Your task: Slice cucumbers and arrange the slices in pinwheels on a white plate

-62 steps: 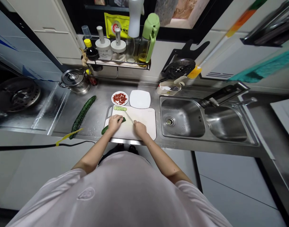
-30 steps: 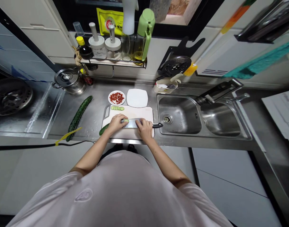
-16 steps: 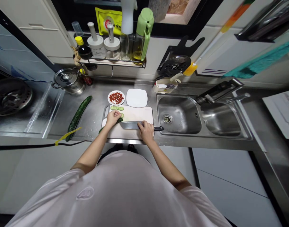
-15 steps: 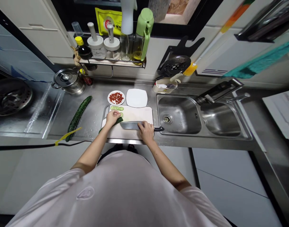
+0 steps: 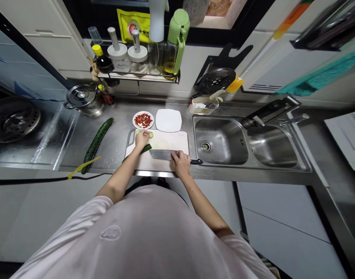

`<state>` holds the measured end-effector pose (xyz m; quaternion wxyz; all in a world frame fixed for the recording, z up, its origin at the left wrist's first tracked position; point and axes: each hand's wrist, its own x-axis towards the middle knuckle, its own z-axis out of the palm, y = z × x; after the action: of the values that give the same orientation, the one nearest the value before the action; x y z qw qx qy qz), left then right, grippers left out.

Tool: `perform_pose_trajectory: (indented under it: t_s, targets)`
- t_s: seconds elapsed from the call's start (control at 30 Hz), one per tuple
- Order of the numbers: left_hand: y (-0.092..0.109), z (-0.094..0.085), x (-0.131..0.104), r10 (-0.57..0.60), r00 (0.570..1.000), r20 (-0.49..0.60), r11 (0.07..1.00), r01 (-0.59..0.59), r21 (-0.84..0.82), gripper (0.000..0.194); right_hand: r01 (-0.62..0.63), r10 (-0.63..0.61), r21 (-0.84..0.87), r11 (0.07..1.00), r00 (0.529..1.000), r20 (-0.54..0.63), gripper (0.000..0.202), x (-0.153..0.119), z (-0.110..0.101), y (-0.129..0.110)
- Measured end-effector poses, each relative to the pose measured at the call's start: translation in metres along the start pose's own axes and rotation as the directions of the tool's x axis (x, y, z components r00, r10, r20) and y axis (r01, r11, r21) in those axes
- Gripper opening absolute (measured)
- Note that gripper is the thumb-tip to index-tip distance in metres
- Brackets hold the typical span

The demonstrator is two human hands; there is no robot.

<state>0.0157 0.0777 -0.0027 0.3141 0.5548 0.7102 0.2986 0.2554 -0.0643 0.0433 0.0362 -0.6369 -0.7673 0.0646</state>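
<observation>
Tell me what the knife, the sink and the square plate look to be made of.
Knife: blade likely steel with a soft sheen, being grey and smooth; handle black, perhaps plastic.
Sink: brushed-looking metal, probably stainless steel, given its grey streaky highlights.
Square plate: smooth white, ceramic or plastic; the look doesn't settle which.

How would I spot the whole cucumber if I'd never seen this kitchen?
Find the steel counter left of the double sink, then the white cutting board on it. Left of that board, on the bare steel, lies a long, slanting, dark green cucumber. It looks whole, unlike the cut piece on the board.
</observation>
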Motion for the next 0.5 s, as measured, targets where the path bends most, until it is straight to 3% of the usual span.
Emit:
perform_pose_trajectory:
  t_s: [0.23,0.5]
  targets:
    - [0.009,0.006,0.008,-0.033,0.998,-0.052,0.990,0.040,0.134,0.016,-0.016,0.016,0.012,1.000,0.999,-0.030,0.040,-0.004,0.004,0.003]
    - [0.013,0.009,0.011,0.024,1.000,-0.020,0.932,-0.015,0.362,0.025,0.011,-0.006,0.032,0.999,0.989,-0.145,0.038,-0.005,0.012,0.008]
